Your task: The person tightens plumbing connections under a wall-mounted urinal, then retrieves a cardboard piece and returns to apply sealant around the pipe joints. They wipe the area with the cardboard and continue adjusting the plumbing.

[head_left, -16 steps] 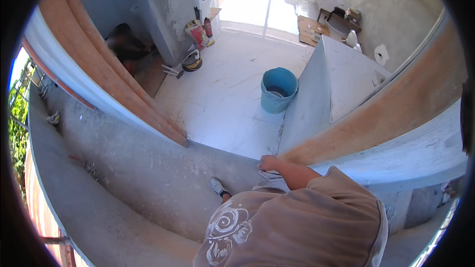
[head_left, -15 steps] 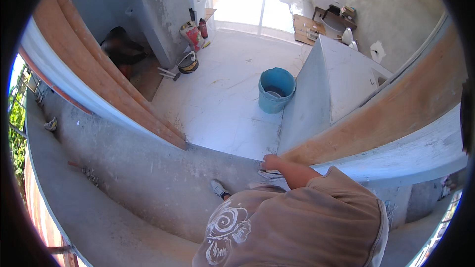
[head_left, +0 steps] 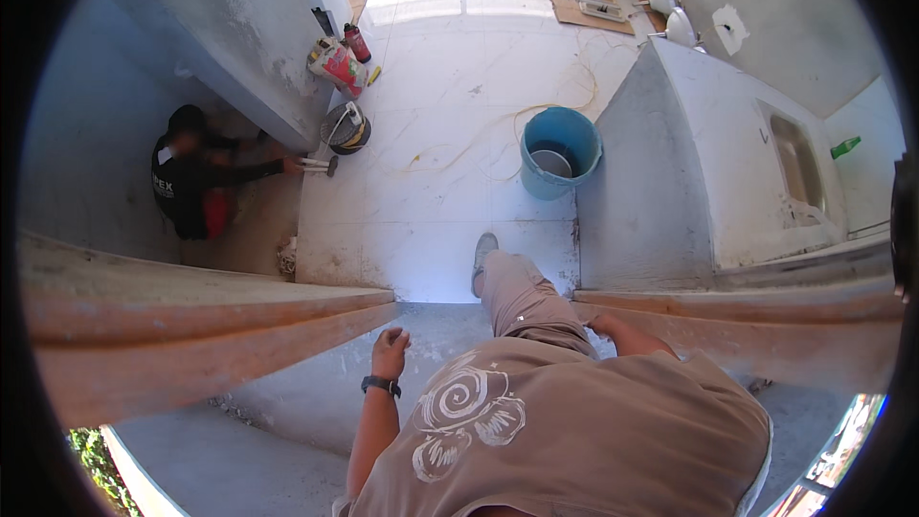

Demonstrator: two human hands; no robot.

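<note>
My left hand (head_left: 390,350), with a dark watch (head_left: 381,385) on its wrist, hangs beside the wooden door frame. Its fingers are loosely bent with gaps between them, and nothing shows in them. At the right side of the opening, my right hand (head_left: 603,325) is low beside my trouser leg (head_left: 529,302), close to the wooden frame. Its fingers look closed; a pale patch (head_left: 605,347) shows just under them, too little to name. My shirt hides part of that arm. One shoe (head_left: 484,257) rests on the white tiled floor (head_left: 431,201) past the threshold.
A blue bucket (head_left: 548,182) stands ahead, against a grey counter (head_left: 641,182) with a sink (head_left: 796,161). At left a person (head_left: 191,182) crouches, reaching toward a hammer (head_left: 330,167) by a dark bucket (head_left: 345,129). A sack (head_left: 337,67) and a thin cord (head_left: 517,120) lie beyond.
I have turned to face the doorway and stepped one foot onto the tiles. My left hand has come into view. The crouching person now shows more fully, with an arm stretched out.
</note>
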